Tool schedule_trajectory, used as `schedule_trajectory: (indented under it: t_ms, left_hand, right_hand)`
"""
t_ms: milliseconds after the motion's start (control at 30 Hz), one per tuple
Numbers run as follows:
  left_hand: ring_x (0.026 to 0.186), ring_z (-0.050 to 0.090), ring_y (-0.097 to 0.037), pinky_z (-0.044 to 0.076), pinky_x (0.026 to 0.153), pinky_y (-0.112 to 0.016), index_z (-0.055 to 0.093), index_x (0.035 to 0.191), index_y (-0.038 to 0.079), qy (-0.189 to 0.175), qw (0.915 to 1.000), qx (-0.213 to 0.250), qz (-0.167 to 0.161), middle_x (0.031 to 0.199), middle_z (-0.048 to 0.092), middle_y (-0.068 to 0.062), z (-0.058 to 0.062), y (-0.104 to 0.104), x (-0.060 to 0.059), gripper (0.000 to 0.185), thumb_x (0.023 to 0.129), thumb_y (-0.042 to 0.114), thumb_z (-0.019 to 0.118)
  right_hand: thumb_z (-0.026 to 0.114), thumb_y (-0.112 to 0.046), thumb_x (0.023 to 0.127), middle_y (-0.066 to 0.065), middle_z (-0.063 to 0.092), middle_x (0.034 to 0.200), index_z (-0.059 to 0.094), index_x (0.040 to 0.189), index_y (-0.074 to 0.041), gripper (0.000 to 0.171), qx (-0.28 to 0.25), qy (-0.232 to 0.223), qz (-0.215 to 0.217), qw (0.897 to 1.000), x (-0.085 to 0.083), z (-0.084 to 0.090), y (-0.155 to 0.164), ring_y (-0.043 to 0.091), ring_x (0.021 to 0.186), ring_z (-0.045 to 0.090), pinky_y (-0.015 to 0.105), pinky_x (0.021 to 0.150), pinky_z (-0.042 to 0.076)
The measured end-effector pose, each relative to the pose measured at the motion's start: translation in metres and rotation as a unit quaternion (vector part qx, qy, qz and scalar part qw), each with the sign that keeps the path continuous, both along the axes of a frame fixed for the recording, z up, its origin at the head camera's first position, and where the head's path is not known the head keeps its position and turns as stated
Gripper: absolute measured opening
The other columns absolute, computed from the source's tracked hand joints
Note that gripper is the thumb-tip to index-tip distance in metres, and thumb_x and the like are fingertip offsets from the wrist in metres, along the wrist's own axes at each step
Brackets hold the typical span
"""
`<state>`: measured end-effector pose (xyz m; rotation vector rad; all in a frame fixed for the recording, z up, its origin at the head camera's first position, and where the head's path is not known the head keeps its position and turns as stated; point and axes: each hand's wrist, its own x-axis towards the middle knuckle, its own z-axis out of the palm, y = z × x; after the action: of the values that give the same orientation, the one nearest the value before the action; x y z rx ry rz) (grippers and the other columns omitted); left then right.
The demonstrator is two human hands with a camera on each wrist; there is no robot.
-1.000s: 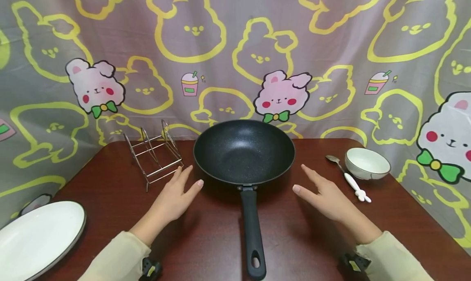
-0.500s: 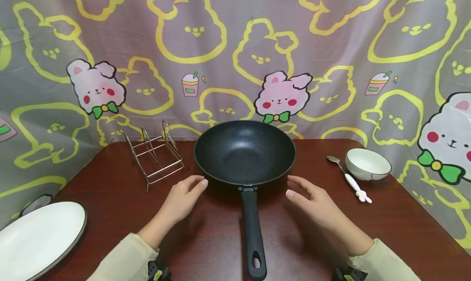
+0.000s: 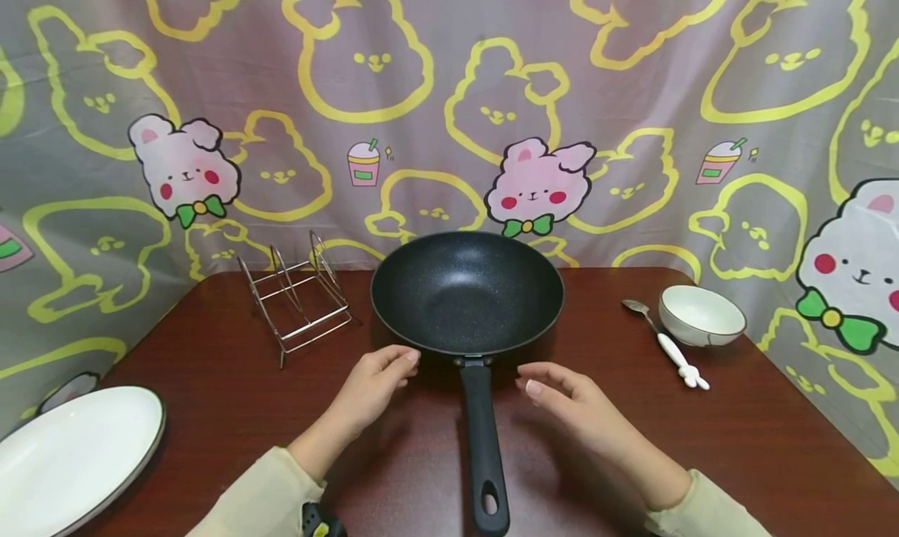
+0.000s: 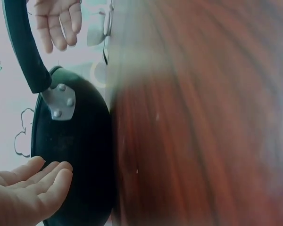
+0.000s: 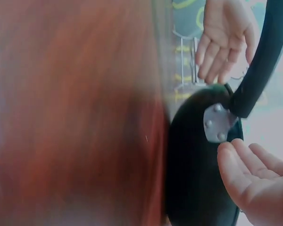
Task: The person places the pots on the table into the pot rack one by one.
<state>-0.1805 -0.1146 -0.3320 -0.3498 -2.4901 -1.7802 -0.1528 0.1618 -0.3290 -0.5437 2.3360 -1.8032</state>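
Observation:
A black frying pan [image 3: 467, 295] sits in the middle of the table, its long handle [image 3: 483, 443] pointing toward me. My left hand [image 3: 368, 389] is beside the pan's near left rim with relaxed fingers; whether the fingertips touch the pan cannot be told. On the other side of the handle, my right hand [image 3: 579, 404] hovers apart from it, fingers loosely bent and holding nothing. Both wrist views show the pan's dark outer wall [image 4: 85, 155] and the riveted bracket [image 5: 218, 123] of the handle, with a hand on each side.
A metal wire rack [image 3: 295, 299] stands at the back left. At the near left lies a white oval plate [image 3: 77, 451] with a dark rim. A white bowl [image 3: 702, 314] and a spoon [image 3: 674, 350] with a white rabbit handle are at the right. A patterned curtain [image 3: 421, 92] hangs behind.
Both hands have come inward and nearer to me, from beside the pan's sides toward the base of its handle. Their spread fingers have relaxed. The pan has not moved.

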Motion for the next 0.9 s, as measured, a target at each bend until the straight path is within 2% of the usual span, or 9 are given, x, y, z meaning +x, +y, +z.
schedule_trajectory:
  t_ms: [67, 200, 433, 700, 900]
  left_hand:
    - [0.099, 0.061, -0.037, 0.051, 0.085, -0.042, 0.058, 0.106, -0.013, -0.013, 0.9994, 0.023, -0.020, 0.105, 0.062, -0.027, 0.000, 0.003, 0.000, 0.030, 0.095, 0.013, 0.047]
    - [0.105, 0.058, -0.042, 0.049, 0.088, -0.044, 0.053, 0.111, -0.017, -0.038, 0.9966, 0.049, -0.055, 0.113, 0.057, -0.033, -0.001, 0.007, 0.000, 0.036, 0.096, 0.015, 0.043]
    - [0.106, 0.058, -0.042, 0.049, 0.089, -0.045, 0.050, 0.114, -0.018, -0.076, 0.9901, 0.096, -0.068, 0.114, 0.056, -0.033, -0.004, 0.020, 0.000, 0.038, 0.095, 0.014, 0.041]
    - [0.100, 0.063, -0.030, 0.051, 0.086, -0.039, 0.051, 0.114, -0.015, -0.129, 0.9789, 0.143, -0.068, 0.111, 0.060, -0.026, -0.008, 0.031, 0.000, 0.041, 0.096, 0.020, 0.041]
    - [0.090, 0.065, -0.018, 0.052, 0.084, -0.036, 0.050, 0.114, -0.015, -0.157, 0.9684, 0.174, -0.085, 0.105, 0.064, -0.019, -0.012, 0.041, 0.000, 0.042, 0.094, 0.022, 0.043]
  right_hand:
    - [0.050, -0.019, 0.095, 0.027, 0.057, 0.117, 0.048, 0.123, 0.011, 0.041, -0.030, -0.019, 0.013, 0.999, 0.002, -0.002, -0.004, 0.012, 0.102, 0.060, 0.027, 0.087, 0.049]
    - [0.047, -0.018, 0.095, 0.021, 0.060, 0.109, 0.044, 0.122, 0.017, 0.045, -0.093, -0.062, 0.038, 0.993, 0.004, -0.006, -0.011, 0.016, 0.098, 0.062, 0.030, 0.087, 0.050]
    - [0.043, -0.021, 0.097, 0.008, 0.064, 0.100, 0.040, 0.122, 0.019, 0.047, -0.175, -0.126, 0.077, 0.973, 0.006, -0.009, -0.020, 0.016, 0.094, 0.064, 0.029, 0.085, 0.051]
    - [0.042, -0.024, 0.097, 0.003, 0.066, 0.094, 0.051, 0.114, 0.006, 0.036, -0.226, -0.196, 0.085, 0.950, 0.004, -0.012, -0.029, 0.012, 0.087, 0.064, 0.029, 0.082, 0.052]
    - [0.039, -0.025, 0.098, 0.000, 0.065, 0.091, 0.057, 0.103, -0.006, 0.027, -0.246, -0.217, 0.101, 0.939, 0.007, -0.015, -0.035, 0.011, 0.086, 0.063, 0.028, 0.081, 0.051]
